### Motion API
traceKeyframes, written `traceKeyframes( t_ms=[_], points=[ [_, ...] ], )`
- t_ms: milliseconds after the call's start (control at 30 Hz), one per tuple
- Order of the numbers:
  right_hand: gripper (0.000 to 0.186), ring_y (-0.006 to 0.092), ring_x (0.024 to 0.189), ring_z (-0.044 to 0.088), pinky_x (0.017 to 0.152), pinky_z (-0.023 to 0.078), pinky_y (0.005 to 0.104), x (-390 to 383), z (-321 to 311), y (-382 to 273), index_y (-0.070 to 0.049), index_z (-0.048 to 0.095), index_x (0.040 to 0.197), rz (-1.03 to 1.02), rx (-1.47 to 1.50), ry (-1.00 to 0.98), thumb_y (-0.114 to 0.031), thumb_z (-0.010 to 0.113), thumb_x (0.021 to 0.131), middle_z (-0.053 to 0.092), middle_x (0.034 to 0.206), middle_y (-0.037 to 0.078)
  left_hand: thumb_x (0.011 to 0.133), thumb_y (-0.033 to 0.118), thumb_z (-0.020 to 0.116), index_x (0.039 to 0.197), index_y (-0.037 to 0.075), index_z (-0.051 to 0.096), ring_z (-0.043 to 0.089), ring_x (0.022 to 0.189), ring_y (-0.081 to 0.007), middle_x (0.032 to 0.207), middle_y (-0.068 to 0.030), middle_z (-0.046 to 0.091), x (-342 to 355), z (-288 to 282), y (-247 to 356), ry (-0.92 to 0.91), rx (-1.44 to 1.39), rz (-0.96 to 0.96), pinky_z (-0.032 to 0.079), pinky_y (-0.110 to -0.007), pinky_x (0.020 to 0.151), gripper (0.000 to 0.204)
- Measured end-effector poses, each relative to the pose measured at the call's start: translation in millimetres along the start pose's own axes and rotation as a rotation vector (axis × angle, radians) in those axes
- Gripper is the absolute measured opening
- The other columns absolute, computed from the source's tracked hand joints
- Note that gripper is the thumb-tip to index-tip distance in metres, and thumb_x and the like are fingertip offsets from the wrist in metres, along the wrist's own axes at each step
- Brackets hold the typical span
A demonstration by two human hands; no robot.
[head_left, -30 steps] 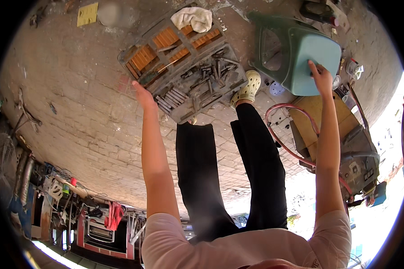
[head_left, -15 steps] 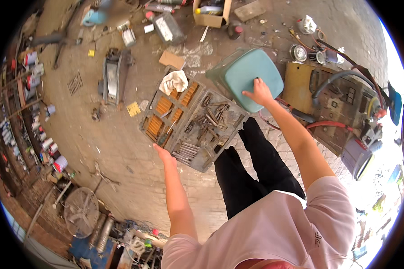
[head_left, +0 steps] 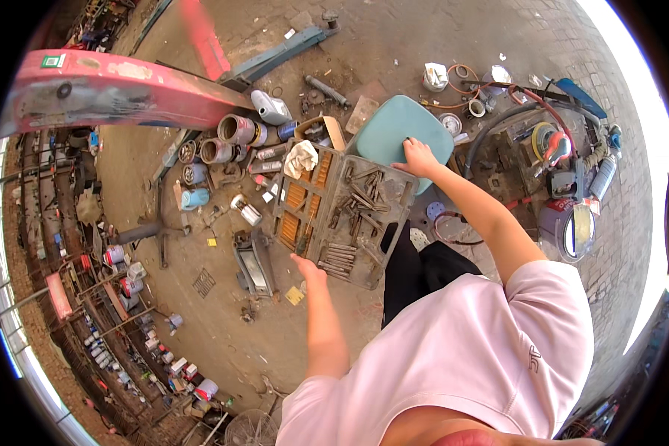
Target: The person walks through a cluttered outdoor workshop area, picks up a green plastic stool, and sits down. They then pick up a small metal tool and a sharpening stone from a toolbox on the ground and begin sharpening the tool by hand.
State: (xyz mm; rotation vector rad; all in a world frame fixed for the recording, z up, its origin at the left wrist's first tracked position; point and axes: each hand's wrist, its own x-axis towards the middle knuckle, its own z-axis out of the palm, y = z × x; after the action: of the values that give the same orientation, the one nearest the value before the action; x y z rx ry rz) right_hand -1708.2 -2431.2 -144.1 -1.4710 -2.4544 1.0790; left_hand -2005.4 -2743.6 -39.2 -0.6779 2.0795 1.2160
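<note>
My left hand [head_left: 310, 270] is closed on the near edge of an open grey tool case [head_left: 385, 265], its fingers partly hidden. One half of the case has orange compartments [head_left: 295, 195]; the other holds loose metal bits [head_left: 364, 192] and a row of metal rods [head_left: 340, 257]. A crumpled white cloth [head_left: 301, 159] lies over its far left corner. To the right, my right hand [head_left: 419, 158] grips a teal plastic stool [head_left: 395, 123] at the middle of its seat, some fingertips out of sight. Stool and case overlap in view; I cannot tell whether they touch.
A red lift post [head_left: 141, 89] with a dark arm [head_left: 282, 53] stands far left. Paint cans [head_left: 236, 128], bottles and a cardboard box [head_left: 333, 134] are beyond the case. Hoses [head_left: 490, 134] and a purple bucket [head_left: 561, 227] lie right. A metal part [head_left: 254, 262] rests left.
My view has turned left, bringing the red lift post and paint cans into sight. The case and stool have moved along with me, still in my hands.
</note>
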Motion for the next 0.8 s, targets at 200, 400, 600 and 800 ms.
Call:
traceKeyframes(
  t_ms=[200, 400, 600, 800],
  points=[
    [0.076, 0.0385, 0.115, 0.05, 0.097, 0.04, 0.0472, -67.4, -84.6, -10.2, 0.004, 0.051, 0.113, 0.067, 0.01, 0.113, -0.056, 0.074, 0.073, 0.052, 0.116, 0.021, 0.089, 0.074, 0.034, 0.154, 0.007, 0.007, 0.012, 0.147, -0.0327, 0.161, -0.0124, 0.008, -34.1, -15.9, 18.0, -0.122, 0.043, 0.065, 0.011, -0.051, 0.117, 0.097],
    [0.076, 0.0352, 0.112, 0.046, 0.095, 0.039, 0.0458, -166.4, -170.8, -10.3, 0.004, 0.054, 0.115, 0.14, -0.132, 0.303, -0.053, 0.076, 0.07, 0.054, 0.114, 0.017, 0.09, 0.073, 0.034, 0.153, 0.003, 0.013, 0.017, 0.146, -0.0269, 0.16, -0.0106, 0.014, -54.8, -36.9, 46.2, -0.261, 0.078, 0.131, 0.014, -0.043, 0.117, 0.096],
    [0.073, 0.0347, 0.114, 0.046, 0.096, 0.038, 0.0448, -308.0, -156.5, -4.7, 0.004, 0.056, 0.112, 0.284, -0.131, 0.471, -0.051, 0.077, 0.069, 0.054, 0.116, 0.017, 0.088, 0.075, 0.033, 0.153, 0.009, 0.02, 0.027, 0.143, -0.0261, 0.158, -0.0074, 0.022, -35.0, -59.4, 45.8, -0.242, 0.15, 0.134, 0.019, -0.042, 0.116, 0.093],
    [0.074, 0.0347, 0.112, 0.046, 0.096, 0.038, 0.0455, -376.1, -33.3, 33.6, 0.004, 0.055, 0.113, 0.465, -0.107, 0.545, -0.055, 0.074, 0.072, 0.055, 0.115, 0.018, 0.087, 0.078, 0.028, 0.151, 0.008, 0.027, 0.021, 0.144, -0.0333, 0.158, -0.0117, 0.022, 75.9, -65.6, 36.3, -0.445, 0.044, 0.191, 0.016, -0.054, 0.114, 0.094]
  ],
)
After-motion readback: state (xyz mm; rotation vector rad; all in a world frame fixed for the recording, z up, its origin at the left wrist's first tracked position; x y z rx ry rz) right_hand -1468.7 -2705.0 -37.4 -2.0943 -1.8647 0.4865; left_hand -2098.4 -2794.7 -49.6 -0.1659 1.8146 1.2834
